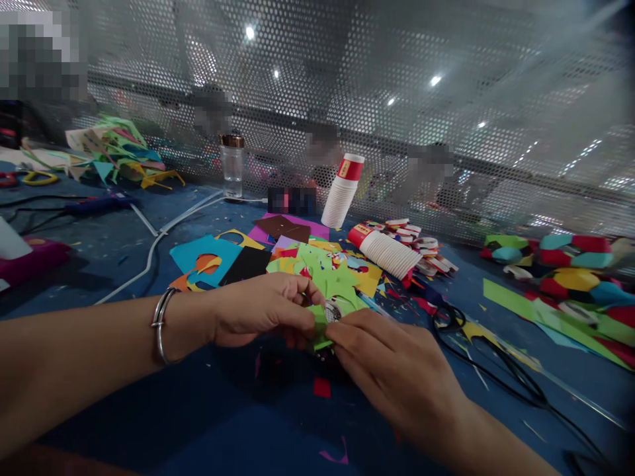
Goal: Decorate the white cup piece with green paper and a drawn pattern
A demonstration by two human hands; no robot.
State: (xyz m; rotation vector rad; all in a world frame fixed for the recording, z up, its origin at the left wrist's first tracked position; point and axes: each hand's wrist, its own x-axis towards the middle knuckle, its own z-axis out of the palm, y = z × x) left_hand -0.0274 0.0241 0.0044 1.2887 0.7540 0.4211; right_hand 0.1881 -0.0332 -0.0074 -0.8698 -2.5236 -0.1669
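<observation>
In front of me both hands are closed on a small piece of green paper (322,336). My left hand (265,307), with silver bangles on its wrist, pinches its left side between thumb and fingers. The fingertips of my right hand (391,360) press on its right edge. Between the fingertips shows a small whitish piece with dark markings (333,311); I cannot make out what it is. Just beyond lie cut sheets of light green paper (342,283). A blue sheet (215,254) with a hole cut in it and a black sheet (247,264) lie beyond my left hand.
Two stacks of paper cups (338,198) (389,254) are behind the paper, one standing tilted, one lying down. Left are a glass bottle (231,168), white cable (153,241) and heaped scraps (116,155). Right are black cable (510,363) and colourful paper pieces (575,251). A perforated screen (317,73) rises behind.
</observation>
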